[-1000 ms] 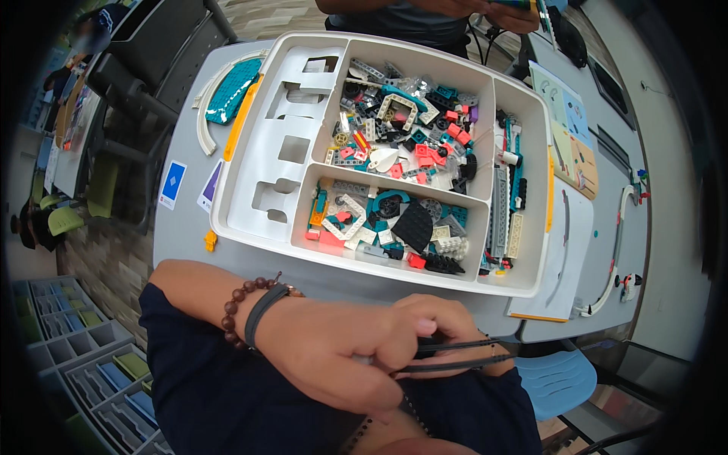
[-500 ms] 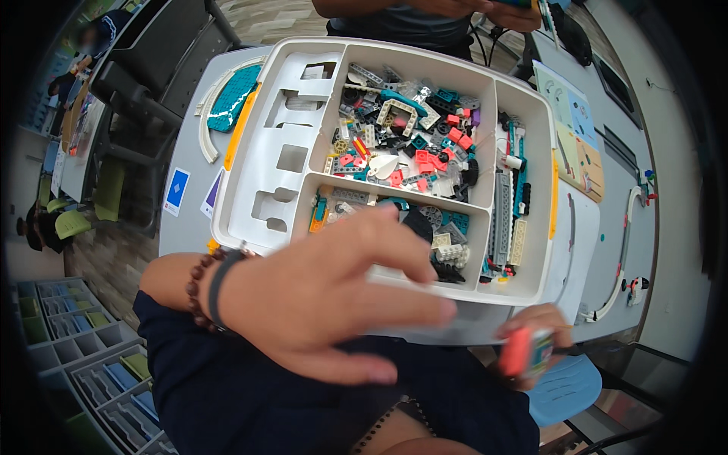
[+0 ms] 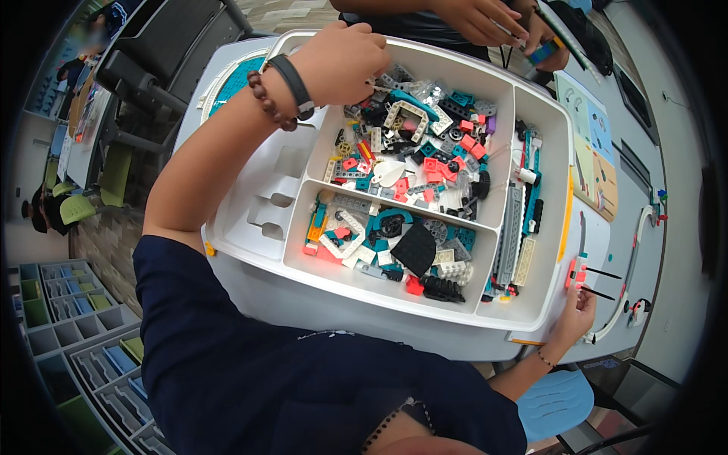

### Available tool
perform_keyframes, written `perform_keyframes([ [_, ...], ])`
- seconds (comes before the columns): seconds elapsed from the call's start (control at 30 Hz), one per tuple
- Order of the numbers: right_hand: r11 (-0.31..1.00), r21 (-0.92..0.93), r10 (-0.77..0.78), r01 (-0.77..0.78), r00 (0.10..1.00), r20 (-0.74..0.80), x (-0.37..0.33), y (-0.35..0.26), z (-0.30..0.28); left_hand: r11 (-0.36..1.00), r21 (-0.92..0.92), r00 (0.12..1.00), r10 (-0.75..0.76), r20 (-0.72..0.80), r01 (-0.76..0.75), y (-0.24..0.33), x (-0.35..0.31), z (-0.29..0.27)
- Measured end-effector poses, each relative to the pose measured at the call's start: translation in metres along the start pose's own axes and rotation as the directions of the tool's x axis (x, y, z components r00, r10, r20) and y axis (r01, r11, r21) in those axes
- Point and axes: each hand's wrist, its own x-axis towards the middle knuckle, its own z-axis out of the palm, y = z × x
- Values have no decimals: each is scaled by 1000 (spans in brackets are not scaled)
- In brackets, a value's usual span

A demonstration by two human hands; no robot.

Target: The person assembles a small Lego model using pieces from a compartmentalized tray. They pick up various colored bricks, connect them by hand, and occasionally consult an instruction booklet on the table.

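My left hand, with a black band and a brown bead bracelet on the wrist, reaches across to the far left corner of the white sorting tray. Its fingers curl down at the edge of the large compartment of mixed building bricks; their tips are hidden, and so is whatever they may hold. Beyond the tray's right side, my right hand pinches a small brick-built piece in coral and white, from which two thin black rods stick out to the right.
A nearer compartment holds more pieces, among them a black curved panel. Long grey beams lie in the right compartment. Across the table a person's hands hold a multicoloured block. An instruction sheet and a white curved track lie at right.
My left hand has swung from above the near compartment to the tray's far left corner. My right hand has moved right and up with the brick-built piece. The tray appears slightly shifted in view.
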Motion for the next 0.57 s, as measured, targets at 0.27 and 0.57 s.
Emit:
perform_keyframes([
  [0.27, 997, -76, -21, 21, 1000, 10, 0, 3, 3, 986, 164, 997, -28, 69, 17, -3, 5, 16],
  [0.57, 999, 37, -40, 38, 998, 49, -2, -7, -2, 665, -640, 914, -175, 367, 384, -23, 6, -23],
])
